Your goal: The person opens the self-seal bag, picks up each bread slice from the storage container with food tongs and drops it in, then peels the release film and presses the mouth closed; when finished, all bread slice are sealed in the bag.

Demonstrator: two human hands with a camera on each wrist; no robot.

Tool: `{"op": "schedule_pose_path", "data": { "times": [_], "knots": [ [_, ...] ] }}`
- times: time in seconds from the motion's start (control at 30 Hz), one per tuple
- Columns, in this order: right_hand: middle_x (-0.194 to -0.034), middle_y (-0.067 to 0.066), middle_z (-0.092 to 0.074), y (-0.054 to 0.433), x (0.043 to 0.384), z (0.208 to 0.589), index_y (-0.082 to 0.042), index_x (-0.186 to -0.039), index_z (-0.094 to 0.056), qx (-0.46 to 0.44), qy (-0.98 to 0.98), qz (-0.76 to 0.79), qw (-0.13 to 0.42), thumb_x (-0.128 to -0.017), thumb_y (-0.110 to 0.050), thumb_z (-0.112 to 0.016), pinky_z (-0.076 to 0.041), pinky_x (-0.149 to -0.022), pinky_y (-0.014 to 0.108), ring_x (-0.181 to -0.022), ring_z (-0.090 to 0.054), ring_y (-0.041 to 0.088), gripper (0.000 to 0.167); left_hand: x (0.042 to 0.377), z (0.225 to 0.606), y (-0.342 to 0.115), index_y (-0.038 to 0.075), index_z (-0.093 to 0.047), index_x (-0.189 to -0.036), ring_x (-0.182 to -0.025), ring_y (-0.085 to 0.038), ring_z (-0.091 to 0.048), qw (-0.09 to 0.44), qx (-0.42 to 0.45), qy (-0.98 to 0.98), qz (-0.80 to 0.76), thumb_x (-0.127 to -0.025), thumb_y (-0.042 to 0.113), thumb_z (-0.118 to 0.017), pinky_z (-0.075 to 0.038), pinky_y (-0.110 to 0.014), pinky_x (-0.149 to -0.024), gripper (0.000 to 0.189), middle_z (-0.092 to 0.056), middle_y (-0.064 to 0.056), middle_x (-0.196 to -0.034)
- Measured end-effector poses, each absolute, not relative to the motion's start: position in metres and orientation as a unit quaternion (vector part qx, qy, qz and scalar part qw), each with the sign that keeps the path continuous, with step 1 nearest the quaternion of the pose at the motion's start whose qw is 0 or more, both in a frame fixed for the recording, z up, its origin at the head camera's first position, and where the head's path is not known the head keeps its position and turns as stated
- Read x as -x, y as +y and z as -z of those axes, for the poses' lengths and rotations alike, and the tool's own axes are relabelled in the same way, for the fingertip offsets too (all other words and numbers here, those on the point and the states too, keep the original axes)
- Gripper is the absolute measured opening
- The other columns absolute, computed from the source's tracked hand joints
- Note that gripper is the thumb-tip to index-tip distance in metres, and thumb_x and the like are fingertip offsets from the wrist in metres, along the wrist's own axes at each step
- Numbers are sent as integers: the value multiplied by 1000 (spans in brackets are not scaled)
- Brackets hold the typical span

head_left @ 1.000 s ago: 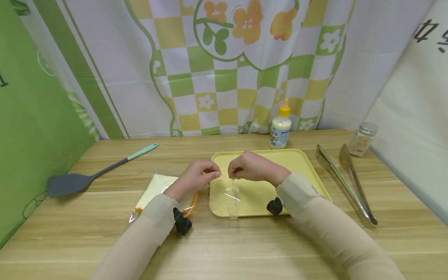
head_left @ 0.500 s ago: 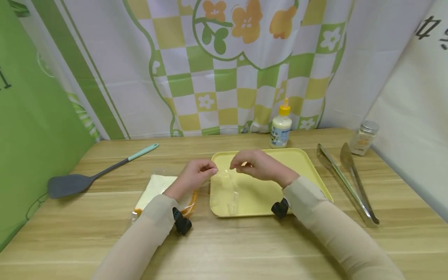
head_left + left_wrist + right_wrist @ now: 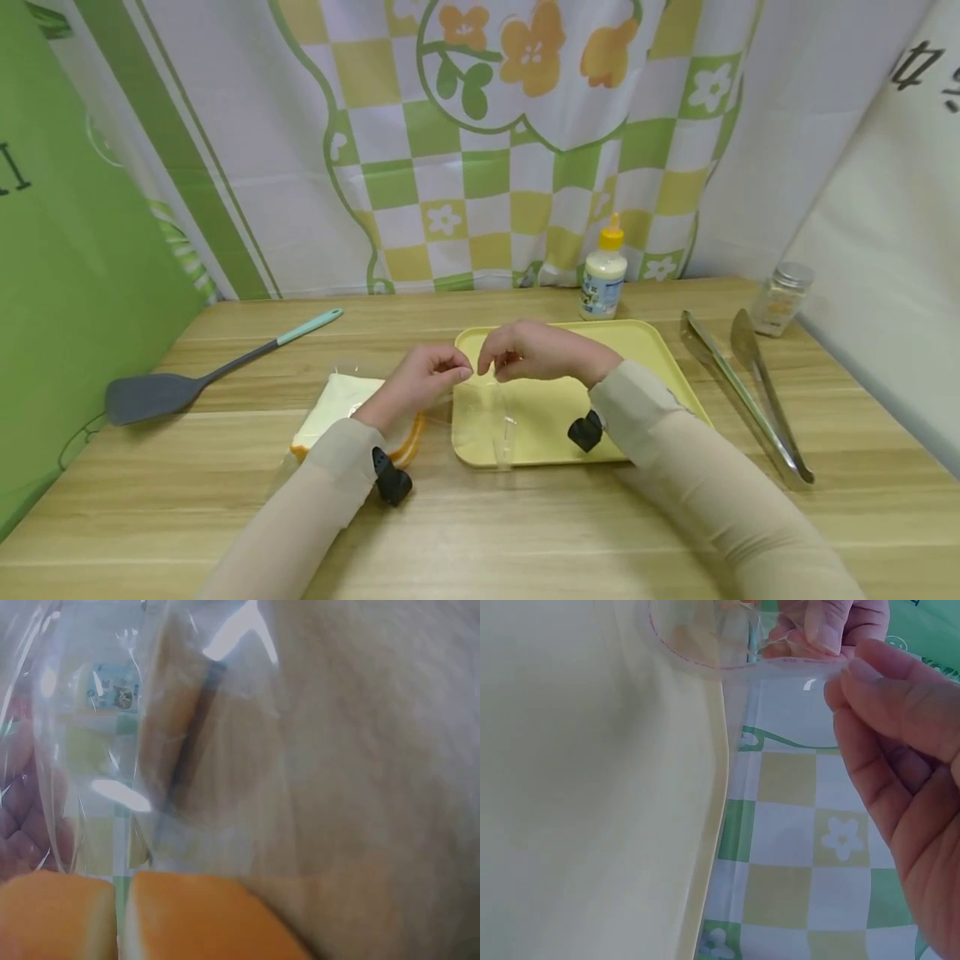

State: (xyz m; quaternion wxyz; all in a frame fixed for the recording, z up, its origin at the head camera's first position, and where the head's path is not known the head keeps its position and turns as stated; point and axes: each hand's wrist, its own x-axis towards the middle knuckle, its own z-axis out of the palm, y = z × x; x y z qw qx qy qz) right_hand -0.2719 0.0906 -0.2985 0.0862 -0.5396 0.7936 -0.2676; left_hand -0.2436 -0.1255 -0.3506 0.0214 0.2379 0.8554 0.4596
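A clear plastic bag [image 3: 504, 442] of sliced bread [image 3: 341, 400] lies on the table at the left, its loose film reaching over the left end of the yellow tray [image 3: 547, 421]. My left hand [image 3: 420, 379] pinches the film between thumb and fingers. Close to it, my right hand [image 3: 543, 350] has thumb and index finger together at the film's edge. In the right wrist view that edge, the bag's rim [image 3: 727, 669], runs to the right fingertips. Orange-brown crusts [image 3: 202, 915] of two slices fill the bottom of the left wrist view, with shiny film above.
A squeeze bottle [image 3: 602, 283] with a yellow cap stands behind the tray. Metal tongs [image 3: 738, 396] lie to its right, with a lidded glass jar [image 3: 782, 298] at the back right. A grey spatula [image 3: 153, 397] lies far left. A patterned curtain hangs behind the table.
My right hand drew back to the right from the film, fingers parted, then came back left to its edge. My left hand has stayed nearly in place, pinching the film.
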Motion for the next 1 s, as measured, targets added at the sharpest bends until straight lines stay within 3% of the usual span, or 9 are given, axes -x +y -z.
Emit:
{"op": "schedule_pose_path", "data": {
  "times": [0.2,0.33,0.53,1.0],
  "knots": [
    [-89,2,-66,90,271,299,-3,-90,-68,543,796,255,80,-82,1,-66,-49,-67,23,-74,-56,8,9,242,350,-125,-1,-67,-89,-73,-13,-52,28,-240,854,-461,-90,9,-60,-45,-28,-69,12,-62,-5,-79],
    [-82,1,-64,89,270,299,-5,-83,-67,550,802,228,48,-82,1,-67,-48,-67,22,-73,-55,8,6,242,350,-125,-1,-67,-89,-74,-13,-52,32,-235,853,-465,-90,9,-60,-45,-28,-69,12,-62,-4,-79],
    [-73,-2,-60,84,267,300,-8,-77,-64,531,830,171,2,-84,3,-63,-46,-64,22,-68,-52,8,13,242,348,-124,1,-67,-89,-75,-13,-53,30,-233,858,-457,-90,11,-60,-46,-28,-70,12,-62,-4,-80],
    [-77,-4,-52,89,253,314,-12,-75,-53,492,853,158,-68,-86,0,-61,-42,-63,22,-69,-47,8,18,246,346,-120,2,-67,-89,-74,-14,-53,7,-250,881,-401,-91,13,-59,-47,-34,-78,13,-61,-1,-78]
  ]
}}
